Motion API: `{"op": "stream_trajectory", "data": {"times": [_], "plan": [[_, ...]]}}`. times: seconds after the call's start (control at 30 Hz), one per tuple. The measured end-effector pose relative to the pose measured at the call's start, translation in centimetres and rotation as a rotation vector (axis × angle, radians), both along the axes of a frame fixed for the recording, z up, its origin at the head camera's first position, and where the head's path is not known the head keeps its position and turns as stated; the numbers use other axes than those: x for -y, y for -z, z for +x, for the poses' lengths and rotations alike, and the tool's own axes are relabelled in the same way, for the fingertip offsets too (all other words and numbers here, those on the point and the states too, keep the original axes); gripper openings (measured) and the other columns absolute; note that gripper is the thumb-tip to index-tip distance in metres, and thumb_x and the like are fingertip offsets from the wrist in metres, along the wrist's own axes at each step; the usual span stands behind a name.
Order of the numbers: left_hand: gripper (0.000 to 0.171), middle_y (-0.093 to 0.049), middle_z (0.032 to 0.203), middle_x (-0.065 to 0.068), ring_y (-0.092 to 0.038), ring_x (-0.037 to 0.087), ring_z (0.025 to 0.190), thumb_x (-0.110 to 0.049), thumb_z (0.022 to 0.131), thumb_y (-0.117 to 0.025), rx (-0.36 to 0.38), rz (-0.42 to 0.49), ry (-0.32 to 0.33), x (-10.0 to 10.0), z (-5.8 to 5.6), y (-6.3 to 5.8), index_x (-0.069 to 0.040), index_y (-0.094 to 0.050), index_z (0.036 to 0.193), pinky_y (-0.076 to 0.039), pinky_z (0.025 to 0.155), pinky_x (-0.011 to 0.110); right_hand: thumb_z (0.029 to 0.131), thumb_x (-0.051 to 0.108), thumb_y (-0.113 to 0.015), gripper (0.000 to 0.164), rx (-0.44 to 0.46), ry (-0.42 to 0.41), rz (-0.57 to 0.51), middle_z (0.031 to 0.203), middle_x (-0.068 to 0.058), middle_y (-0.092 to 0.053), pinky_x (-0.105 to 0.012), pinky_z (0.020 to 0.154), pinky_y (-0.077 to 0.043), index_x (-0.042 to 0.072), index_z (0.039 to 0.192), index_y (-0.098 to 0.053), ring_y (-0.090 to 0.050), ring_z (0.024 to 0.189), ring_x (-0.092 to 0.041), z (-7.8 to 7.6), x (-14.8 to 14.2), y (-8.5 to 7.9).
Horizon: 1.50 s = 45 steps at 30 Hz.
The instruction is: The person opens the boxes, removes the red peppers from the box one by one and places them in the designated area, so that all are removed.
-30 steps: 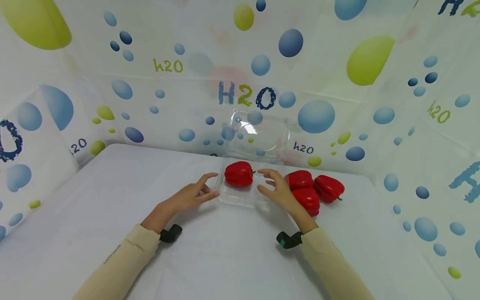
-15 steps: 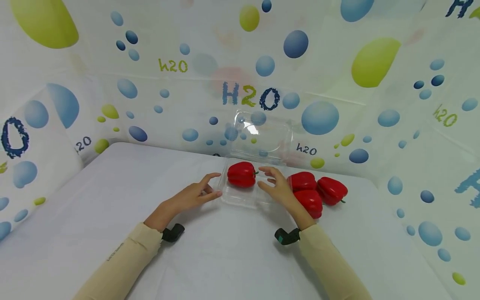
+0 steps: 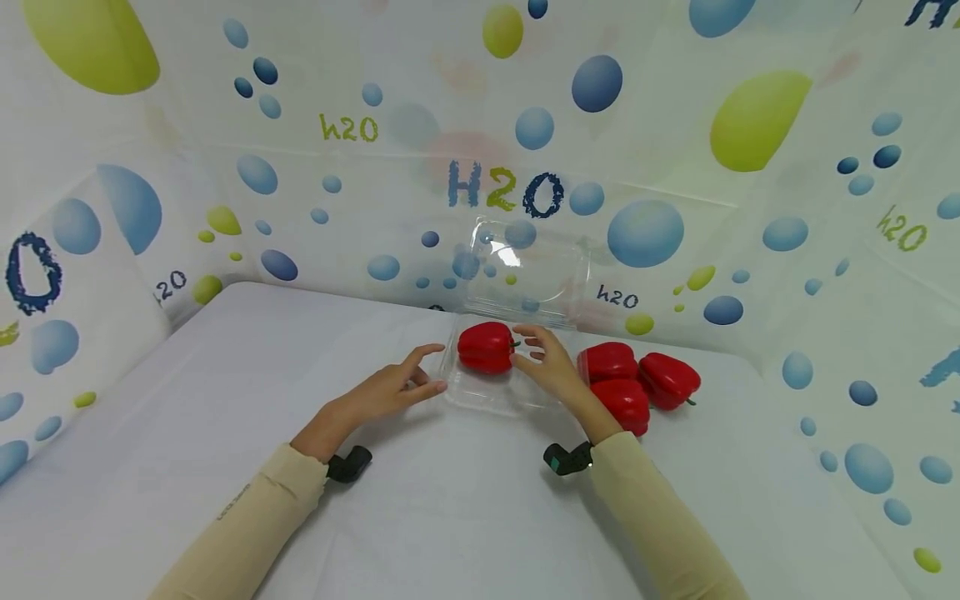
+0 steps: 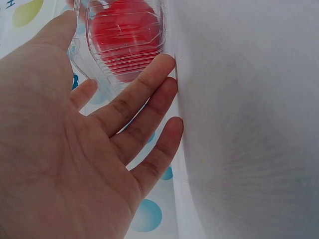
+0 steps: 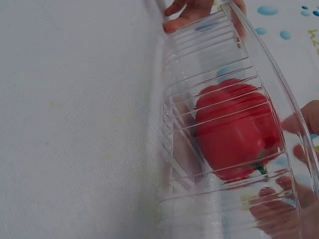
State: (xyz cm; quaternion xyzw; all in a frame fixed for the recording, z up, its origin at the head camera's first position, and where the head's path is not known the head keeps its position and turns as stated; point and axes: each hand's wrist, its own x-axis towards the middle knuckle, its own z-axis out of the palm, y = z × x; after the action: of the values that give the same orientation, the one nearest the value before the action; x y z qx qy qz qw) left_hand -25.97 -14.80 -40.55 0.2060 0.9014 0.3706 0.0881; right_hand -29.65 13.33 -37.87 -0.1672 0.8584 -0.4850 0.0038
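A red bell pepper (image 3: 486, 347) lies in the left part of a clear plastic clamshell box (image 3: 480, 398), its green stem pointing right. The box's lid (image 3: 551, 279) stands raised at the back. At the left wall is my left hand (image 3: 390, 388), fingers extended and thumb apart; the left wrist view shows its fingertips (image 4: 162, 62) close by the ribbed wall. My right hand (image 3: 551, 364) reaches over the box's right part, fingers bent loosely, thumb and fingertips by the pepper's stem end. Whether they touch it I cannot tell. Through the wall, the right wrist view shows the pepper (image 5: 234, 129).
Several more red bell peppers (image 3: 667, 379) sit grouped on the white-covered table (image 3: 450, 508), right of the box and beside my right forearm. A printed curtain (image 3: 360, 208) with blue and green spots hangs behind the table's far edge.
My right hand has shifted slightly left, closer to the pepper's stem end. The left hand stays by the box's left wall. The head view has shifted a little.
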Motion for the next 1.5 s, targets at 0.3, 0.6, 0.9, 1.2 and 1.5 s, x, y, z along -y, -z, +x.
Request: {"op": "stream_trajectory", "data": {"times": [0.3,0.6,0.9,1.2,1.5], "plan": [[0.071,-0.064,0.112,0.007,-0.061,0.021,0.099,-0.049,0.096,-0.056,0.000,0.007,0.007,0.0,0.0,0.0,-0.023,-0.022,0.152,-0.051,0.088,0.043,0.091,0.012,-0.066,0.053,0.022,-0.008,0.026,0.147,-0.016,-0.041,-0.051,0.110,-0.035,0.009,0.140,-0.045,-0.037,0.134,-0.036,-0.3,0.5,0.1],[0.071,-0.063,0.112,0.005,-0.061,0.020,0.100,-0.050,0.095,-0.056,0.007,-0.001,-0.003,0.0,0.1,-0.1,-0.025,-0.021,0.152,-0.051,0.089,0.042,0.091,0.011,-0.066,0.053,0.023,-0.058,-0.002,0.148,-0.016,-0.038,-0.056,0.108,-0.034,0.013,0.141,-0.047,-0.035,0.135,-0.041,-0.8,1.0,0.1],[0.071,-0.064,0.112,0.005,-0.061,0.020,0.098,-0.049,0.096,-0.057,0.007,0.001,0.001,-0.1,0.1,-0.1,-0.025,-0.021,0.152,-0.052,0.088,0.042,0.092,0.014,-0.065,0.056,0.059,-0.096,0.048,0.147,-0.012,-0.038,-0.059,0.104,-0.036,0.019,0.145,-0.045,-0.034,0.132,-0.033,-1.3,1.2,0.5],[0.069,-0.064,0.111,0.004,-0.061,0.019,0.098,-0.044,0.096,-0.058,0.008,0.009,0.000,-0.1,0.2,-0.2,-0.026,-0.021,0.151,-0.051,0.089,0.041,0.091,0.011,-0.067,0.053,0.042,-0.081,0.066,0.147,-0.014,-0.039,-0.054,0.107,-0.037,0.014,0.140,-0.047,-0.035,0.133,-0.037,-1.5,1.2,0.8],[0.071,-0.064,0.111,0.004,-0.061,0.019,0.098,-0.049,0.095,-0.057,0.011,0.013,0.001,-0.1,0.3,-0.3,-0.027,-0.021,0.151,-0.051,0.088,0.041,0.091,0.009,-0.068,0.051,0.066,-0.072,0.015,0.145,-0.014,-0.043,-0.047,0.105,-0.042,0.014,0.136,-0.045,-0.044,0.131,-0.038,-1.2,1.2,0.9]]}}
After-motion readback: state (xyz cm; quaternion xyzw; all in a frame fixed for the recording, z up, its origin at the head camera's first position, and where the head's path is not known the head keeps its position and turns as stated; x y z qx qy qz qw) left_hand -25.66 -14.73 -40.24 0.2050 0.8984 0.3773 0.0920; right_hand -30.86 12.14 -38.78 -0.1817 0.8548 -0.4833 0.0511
